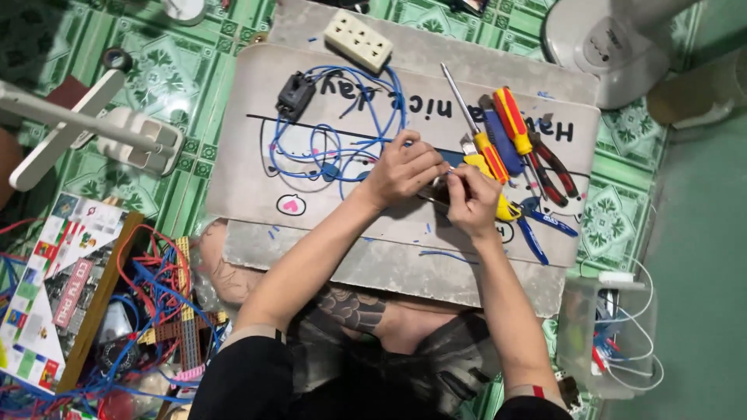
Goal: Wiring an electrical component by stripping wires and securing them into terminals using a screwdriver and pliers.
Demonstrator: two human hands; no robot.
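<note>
Both hands meet over a grey board laid across the lap.
Left hand [405, 167] pinches blue wire [342, 144]; right hand [471, 198] fingers close on a small tool, screwdrivers [498, 132] within reach.

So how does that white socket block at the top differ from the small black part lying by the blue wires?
The white socket block is pale, longer, and dotted with rows of holes; the small black part is dark and more compact. The white block lies apart from the blue wires, while the black part has them running up to it. Both lie untouched, away from the hands.
</note>
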